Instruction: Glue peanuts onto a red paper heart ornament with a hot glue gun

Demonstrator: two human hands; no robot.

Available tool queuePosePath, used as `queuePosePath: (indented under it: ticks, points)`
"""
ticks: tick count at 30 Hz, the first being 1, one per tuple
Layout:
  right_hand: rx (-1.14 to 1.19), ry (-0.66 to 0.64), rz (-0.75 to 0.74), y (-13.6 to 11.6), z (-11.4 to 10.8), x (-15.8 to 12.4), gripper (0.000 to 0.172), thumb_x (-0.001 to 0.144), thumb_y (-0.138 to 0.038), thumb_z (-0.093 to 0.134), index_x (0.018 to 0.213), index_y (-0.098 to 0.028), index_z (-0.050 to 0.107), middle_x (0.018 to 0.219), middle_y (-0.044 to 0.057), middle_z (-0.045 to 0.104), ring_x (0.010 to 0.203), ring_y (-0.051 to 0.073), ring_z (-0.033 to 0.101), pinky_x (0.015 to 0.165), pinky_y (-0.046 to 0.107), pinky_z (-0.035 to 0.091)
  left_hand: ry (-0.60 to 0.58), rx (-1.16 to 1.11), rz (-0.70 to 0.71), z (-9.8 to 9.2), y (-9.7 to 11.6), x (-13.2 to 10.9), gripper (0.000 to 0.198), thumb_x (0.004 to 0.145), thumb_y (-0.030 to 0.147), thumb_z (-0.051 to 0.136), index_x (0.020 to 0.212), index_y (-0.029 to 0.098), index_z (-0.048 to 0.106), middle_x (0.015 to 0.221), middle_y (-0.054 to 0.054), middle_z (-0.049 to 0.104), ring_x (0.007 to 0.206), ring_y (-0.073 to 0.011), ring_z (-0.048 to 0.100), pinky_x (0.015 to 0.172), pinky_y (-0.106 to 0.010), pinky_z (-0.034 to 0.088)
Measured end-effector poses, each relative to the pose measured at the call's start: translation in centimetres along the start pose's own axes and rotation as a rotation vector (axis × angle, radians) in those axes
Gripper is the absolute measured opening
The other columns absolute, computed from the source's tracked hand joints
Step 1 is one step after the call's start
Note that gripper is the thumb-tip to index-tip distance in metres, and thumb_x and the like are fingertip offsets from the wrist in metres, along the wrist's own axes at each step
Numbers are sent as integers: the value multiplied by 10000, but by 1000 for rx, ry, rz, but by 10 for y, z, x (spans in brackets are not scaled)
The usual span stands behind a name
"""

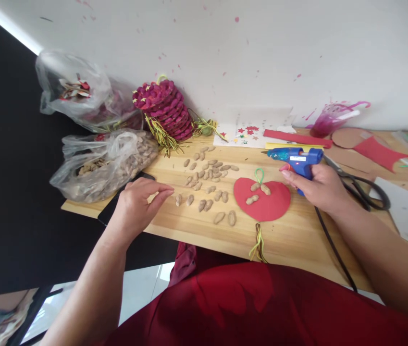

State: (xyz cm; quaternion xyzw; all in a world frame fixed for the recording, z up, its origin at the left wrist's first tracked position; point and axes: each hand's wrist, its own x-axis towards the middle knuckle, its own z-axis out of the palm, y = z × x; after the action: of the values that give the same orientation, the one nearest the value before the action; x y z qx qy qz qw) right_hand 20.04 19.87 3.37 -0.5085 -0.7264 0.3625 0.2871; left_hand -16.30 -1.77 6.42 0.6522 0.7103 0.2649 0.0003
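Note:
My right hand (321, 188) grips a blue glue gun (295, 158), its nozzle pointing left above a red heart-shaped card (263, 202). Three peanut shells (256, 192) lie on the card's top, under a green loop (259, 175). A yarn tassel (258, 245) hangs from the card's tip over the table edge. My left hand (141, 204) hovers over the wooden table (297, 240), fingers loosely pinched and empty, just left of several loose peanuts (207, 185).
A clear bag of peanuts (106, 166) and another bag (74, 96) sit at the left. A red woven ornament (166, 110) stands by the wall. Scissors (364, 190), red paper (380, 151), a star sheet (247, 134) and the gun's black cord (333, 250) lie right.

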Motion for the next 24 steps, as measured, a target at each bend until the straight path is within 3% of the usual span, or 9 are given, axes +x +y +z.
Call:
queuePosePath:
  ticks: [4, 12, 19, 24]
  points:
    - [9, 1, 32, -9, 0, -1, 401, 701, -606, 719, 695, -208, 673, 581, 18, 593, 571, 181, 514, 601, 343, 431, 0, 2, -67, -1, -1, -3, 337, 1006, 462, 602, 871, 219, 793, 816, -44, 772, 798, -230, 706, 774, -379, 518]
    - [-29, 1, 53, -9, -1, -1, 458, 695, -664, 713, 661, -212, 651, 558, 8, 575, 553, 173, 490, 598, 345, 411, -23, -6, 26, 9, -2, -8, 255, 1002, 326, 609, 1107, 206, 808, 990, -76, 815, 916, -248, 717, 865, -402, 542]
    - [-36, 12, 28, 1, -1, 2, 457, 708, -665, 718, 639, -225, 616, 556, 7, 568, 565, 185, 503, 649, 365, 443, -8, 49, -2, 9, -2, -11, 286, 983, 426, 650, 832, 233, 798, 846, -40, 800, 812, -237, 703, 792, -380, 514]
    - [-28, 0, -9, 4, -1, 1, 412, 767, -614, 723, 676, -221, 642, 555, 2, 574, 568, 187, 522, 653, 363, 450, -40, 33, 5, 12, 0, -14, 270, 995, 404, 616, 880, 234, 791, 873, -43, 803, 848, -243, 706, 815, -385, 528]
